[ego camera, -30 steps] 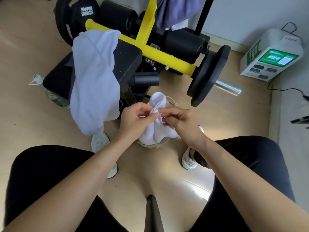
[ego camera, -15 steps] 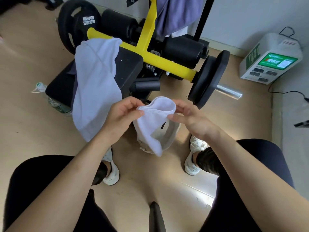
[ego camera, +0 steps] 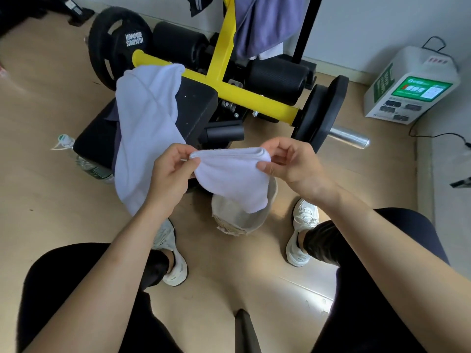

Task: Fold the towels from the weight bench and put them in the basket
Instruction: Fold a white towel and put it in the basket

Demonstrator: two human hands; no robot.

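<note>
Single head-worn wide-angle view, looking forward and down, close over hands, knees, floor.

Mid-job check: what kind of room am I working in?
Most likely a gym or home workout room: a padded weight bench, a black weight plate marked Hammer Strength, and a yellow frame with foam roller pads.

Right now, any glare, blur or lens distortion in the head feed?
Head view: bright glare on the floor beside the right shoe. Head view: wide-angle stretch grows toward the frame edges. Head view: held towel and weight plate lettering are sharp, no motion blur.
</note>
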